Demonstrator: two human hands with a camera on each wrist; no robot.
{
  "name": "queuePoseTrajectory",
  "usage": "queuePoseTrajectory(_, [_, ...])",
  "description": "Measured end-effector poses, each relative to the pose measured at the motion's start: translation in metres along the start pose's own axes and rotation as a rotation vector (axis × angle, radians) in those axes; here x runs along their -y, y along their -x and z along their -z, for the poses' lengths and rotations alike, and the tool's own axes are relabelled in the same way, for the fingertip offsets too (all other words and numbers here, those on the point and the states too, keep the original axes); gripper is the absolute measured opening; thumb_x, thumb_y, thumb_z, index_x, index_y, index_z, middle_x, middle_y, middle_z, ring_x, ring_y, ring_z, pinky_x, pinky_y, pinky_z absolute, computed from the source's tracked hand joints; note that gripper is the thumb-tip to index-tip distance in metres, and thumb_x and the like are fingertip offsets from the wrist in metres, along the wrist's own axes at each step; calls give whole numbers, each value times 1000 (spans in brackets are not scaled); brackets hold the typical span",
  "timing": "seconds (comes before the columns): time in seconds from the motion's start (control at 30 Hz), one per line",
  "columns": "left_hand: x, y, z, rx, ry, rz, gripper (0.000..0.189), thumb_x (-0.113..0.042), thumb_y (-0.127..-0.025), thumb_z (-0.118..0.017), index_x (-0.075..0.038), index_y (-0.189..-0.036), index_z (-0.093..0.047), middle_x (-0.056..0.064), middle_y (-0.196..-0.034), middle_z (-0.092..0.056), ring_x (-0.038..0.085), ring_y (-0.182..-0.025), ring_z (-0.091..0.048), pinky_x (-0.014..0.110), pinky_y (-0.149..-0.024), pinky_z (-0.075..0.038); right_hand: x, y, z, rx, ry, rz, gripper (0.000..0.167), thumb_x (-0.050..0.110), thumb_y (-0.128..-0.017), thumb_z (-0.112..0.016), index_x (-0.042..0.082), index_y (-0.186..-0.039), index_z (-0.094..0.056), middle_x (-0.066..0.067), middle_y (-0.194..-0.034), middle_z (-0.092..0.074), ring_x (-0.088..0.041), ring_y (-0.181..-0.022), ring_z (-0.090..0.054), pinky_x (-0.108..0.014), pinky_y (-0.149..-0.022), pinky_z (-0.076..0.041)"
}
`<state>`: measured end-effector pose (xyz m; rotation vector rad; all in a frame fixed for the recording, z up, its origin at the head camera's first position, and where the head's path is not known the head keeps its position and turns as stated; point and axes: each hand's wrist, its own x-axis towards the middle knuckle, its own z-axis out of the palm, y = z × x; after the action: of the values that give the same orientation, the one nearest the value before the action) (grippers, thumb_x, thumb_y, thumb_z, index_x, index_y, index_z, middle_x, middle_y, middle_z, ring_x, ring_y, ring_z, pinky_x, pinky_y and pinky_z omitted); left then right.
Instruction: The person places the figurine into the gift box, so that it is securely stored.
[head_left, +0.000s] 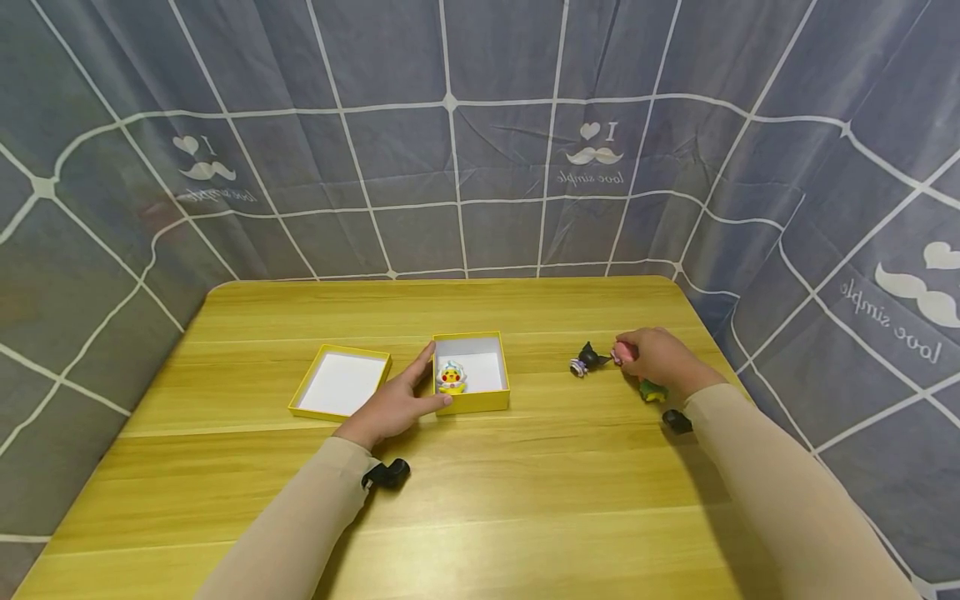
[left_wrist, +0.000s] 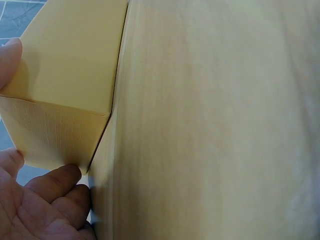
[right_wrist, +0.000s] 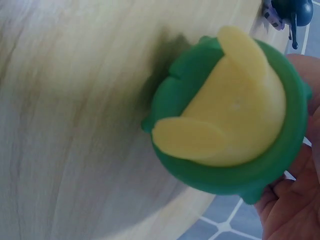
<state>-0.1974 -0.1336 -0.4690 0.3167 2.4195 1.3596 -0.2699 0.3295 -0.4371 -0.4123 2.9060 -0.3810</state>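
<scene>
A small yellow box (head_left: 471, 402) with a white inside stands uncovered, a yellow figurine (head_left: 452, 377) with a white hood at its left end. My left hand (head_left: 401, 407) grips the box's near left corner, thumb on the front wall and fingers along the side. To the right, my right hand (head_left: 660, 358) pinches a pink figurine (head_left: 624, 352), mostly covered by the fingers. Just left of it lies a black figurine (head_left: 591, 357) with a purple-and-white part. Under the right wrist is a green figurine (head_left: 652, 390), whose yellow feet-like parts (right_wrist: 240, 105) show in the right wrist view.
The box's yellow lid (head_left: 341, 382) lies left of the box, white inside up, behind my left hand. Everything rests on a wood-grain table (head_left: 480, 517). A grey curtain (head_left: 495, 183) with white lines hangs behind the table and along its sides.
</scene>
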Motion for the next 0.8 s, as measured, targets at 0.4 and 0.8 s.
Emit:
queuePoseTrajectory(0.4, [-2,1,0,-6,-12,3,105,-58,-93,-75,-46,-168,-3,7,-177,-16,31,-164,-16,59,-131,-17,-2,1,3,-87,-79,-25,40,16,-99,-65,-2,-134,-62,-17,-104,-69,-28,-85,-64,-44,-81,-51])
queuePoseTrajectory(0.8, [-2,1,0,-10,-14,5,105,-57,-93,-75,-46,-168,-3,6,-177,-16,31,-164,-18,59,-131,-17,11,2,11,-264,-74,37,37,27,-108,-56,2,-133,-63,-20,-107,-71,-41,-99,-61,-54,-93,-45])
